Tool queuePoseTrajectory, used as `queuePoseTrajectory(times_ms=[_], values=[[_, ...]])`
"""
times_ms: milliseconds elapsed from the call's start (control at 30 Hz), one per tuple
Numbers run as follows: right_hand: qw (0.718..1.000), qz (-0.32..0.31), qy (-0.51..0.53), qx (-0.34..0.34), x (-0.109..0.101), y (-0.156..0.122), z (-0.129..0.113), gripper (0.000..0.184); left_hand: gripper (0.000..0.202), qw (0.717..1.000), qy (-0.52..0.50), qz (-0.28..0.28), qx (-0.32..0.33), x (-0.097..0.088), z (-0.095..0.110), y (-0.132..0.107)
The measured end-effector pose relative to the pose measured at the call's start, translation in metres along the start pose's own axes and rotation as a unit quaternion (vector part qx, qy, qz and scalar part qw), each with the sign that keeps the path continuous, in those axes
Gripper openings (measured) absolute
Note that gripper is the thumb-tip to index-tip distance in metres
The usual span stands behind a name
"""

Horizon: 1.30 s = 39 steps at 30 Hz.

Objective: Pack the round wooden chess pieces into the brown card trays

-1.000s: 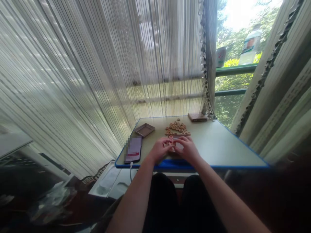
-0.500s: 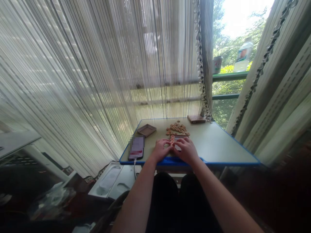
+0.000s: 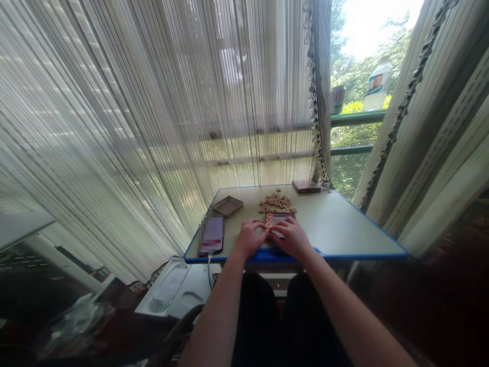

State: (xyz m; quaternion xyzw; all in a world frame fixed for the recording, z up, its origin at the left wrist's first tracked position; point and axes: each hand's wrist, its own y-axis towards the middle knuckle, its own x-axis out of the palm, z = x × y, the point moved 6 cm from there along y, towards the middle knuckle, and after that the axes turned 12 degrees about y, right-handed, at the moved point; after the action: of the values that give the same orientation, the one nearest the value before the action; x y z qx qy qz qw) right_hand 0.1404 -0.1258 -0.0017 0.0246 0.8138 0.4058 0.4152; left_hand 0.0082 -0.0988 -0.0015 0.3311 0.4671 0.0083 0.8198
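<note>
A shallow rectangular tray (image 3: 291, 216) lies near the front edge of the table, with several round, reddish-marked wooden game pieces (image 3: 269, 220) lined along its left side. My left hand (image 3: 251, 237) rests at the tray's left edge, thumb and forefinger closed at its lower left corner. From the right, my right hand (image 3: 289, 235) reaches over the tray, its fingertips meeting the left ones. Between them a round wooden piece (image 3: 268, 232) shows in part; the fingers cover most of it. Just behind the tray is a loose heap of similar pieces (image 3: 277, 201).
An open shallow box (image 3: 228, 205) sits at the table's left, and a phone (image 3: 212, 234) with a white cable lies in front of it. A closed brown box (image 3: 306, 186) is at the back right. The table (image 3: 344, 229) has a blue rim. Curtains hang behind.
The view has shifted slightly. My fingertips remain together at the tray's lower left corner, and more of the tray's upper left pieces shows now.
</note>
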Motion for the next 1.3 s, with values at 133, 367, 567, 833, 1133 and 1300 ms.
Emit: queuePoseTrajectory(times_ms=[133,367,567,833,1133,1300], values=[[0.998,0.02,-0.035,0.05,-0.006,-0.003,0.001,0.026,0.01,1.0,0.0,0.005,-0.007,-0.001,0.0,0.0],[0.995,-0.036,-0.049,0.082,-0.003,-0.002,0.002,0.039,0.021,0.996,-0.048,-0.043,-0.062,0.008,-0.008,0.001],[0.995,-0.053,-0.034,0.082,-0.002,0.0,0.001,0.041,0.02,0.995,-0.033,-0.056,-0.078,0.009,-0.009,0.0],[0.992,-0.024,-0.056,0.107,-0.001,0.001,0.01,0.033,0.021,0.995,-0.038,-0.058,-0.075,0.009,-0.009,0.0],[0.991,0.01,0.002,0.136,-0.011,0.008,0.025,0.031,0.015,0.978,-0.112,-0.013,-0.174,0.008,-0.023,0.006],[0.979,-0.007,0.08,0.19,-0.018,0.039,0.063,0.026,0.015,0.953,-0.153,0.092,-0.246,0.0,-0.035,0.037]])
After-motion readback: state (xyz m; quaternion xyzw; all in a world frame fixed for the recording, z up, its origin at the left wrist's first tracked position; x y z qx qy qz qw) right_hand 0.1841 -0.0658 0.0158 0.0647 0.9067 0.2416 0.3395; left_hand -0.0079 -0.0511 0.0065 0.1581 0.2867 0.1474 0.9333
